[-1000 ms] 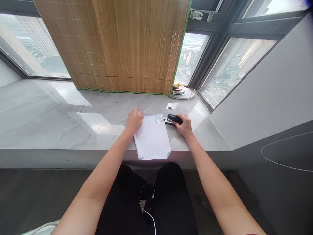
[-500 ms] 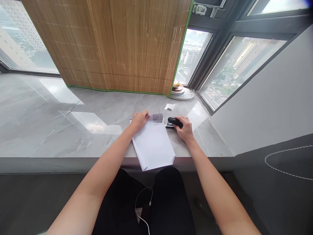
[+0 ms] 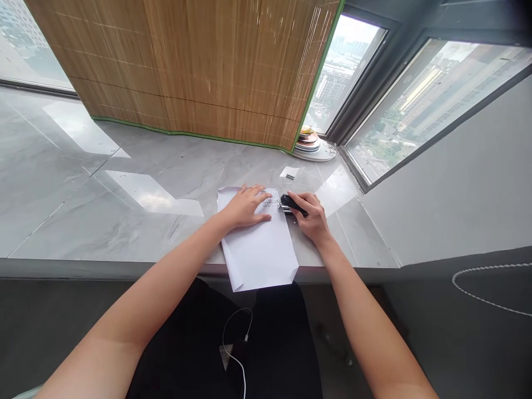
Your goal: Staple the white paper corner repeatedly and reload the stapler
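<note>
White paper sheets (image 3: 260, 252) lie on the marble-patterned sill, their lower end hanging past the front edge. Many staples (image 3: 271, 198) cover a patch near the paper's top right. My left hand (image 3: 248, 206) rests flat on the paper with its fingers spread, partly over that patch. My right hand (image 3: 311, 215) is wrapped around a black stapler (image 3: 289, 201), whose front end meets the paper's right edge beside the staples. Whether its jaws are pressed together I cannot tell. Just beyond the stapler, a short strip of staples (image 3: 290, 177) lies on a small white piece of paper (image 3: 286, 170).
A bamboo blind (image 3: 187, 72) with green edging hangs over the sill (image 3: 137, 233). Stacked plates (image 3: 308, 145) stand in the corner by the windows. A white cable (image 3: 239, 363) lies across my lap. At the right, a beaded cord (image 3: 465, 284) hangs by the wall.
My left hand has moved from pinching the paper's top edge to lying flat on it, fingers spread. The stapler in my right hand has come over the paper's right edge. The view has shifted.
</note>
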The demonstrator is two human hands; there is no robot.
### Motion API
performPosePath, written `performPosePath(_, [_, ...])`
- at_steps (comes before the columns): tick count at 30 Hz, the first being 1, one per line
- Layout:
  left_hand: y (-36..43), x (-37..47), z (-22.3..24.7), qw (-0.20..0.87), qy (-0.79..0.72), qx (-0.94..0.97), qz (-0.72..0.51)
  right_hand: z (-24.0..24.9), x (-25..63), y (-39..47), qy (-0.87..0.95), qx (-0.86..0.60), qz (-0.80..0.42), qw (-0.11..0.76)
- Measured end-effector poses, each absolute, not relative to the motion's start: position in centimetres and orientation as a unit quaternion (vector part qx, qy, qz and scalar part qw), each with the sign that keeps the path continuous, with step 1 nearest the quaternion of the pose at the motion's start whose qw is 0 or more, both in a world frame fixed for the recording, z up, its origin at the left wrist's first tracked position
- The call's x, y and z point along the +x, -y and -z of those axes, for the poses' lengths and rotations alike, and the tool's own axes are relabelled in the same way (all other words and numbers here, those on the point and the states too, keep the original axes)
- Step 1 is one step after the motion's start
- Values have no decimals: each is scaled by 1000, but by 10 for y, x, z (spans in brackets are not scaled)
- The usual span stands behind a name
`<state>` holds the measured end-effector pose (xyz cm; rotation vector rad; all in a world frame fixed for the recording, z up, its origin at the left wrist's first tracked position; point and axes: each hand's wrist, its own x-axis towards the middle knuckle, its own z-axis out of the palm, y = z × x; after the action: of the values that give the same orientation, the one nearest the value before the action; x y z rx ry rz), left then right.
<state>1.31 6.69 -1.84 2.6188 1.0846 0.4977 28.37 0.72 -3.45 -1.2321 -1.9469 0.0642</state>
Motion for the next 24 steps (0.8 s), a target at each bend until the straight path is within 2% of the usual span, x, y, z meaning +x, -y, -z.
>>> performPosePath(8, [-60, 37, 16, 165, -331, 915, -158, 36, 283, -8, 785, -471, -23, 402])
performPosePath(24, [-62, 42, 21, 187, -356, 900, -169, 33, 281, -5, 778, -508, 19, 370])
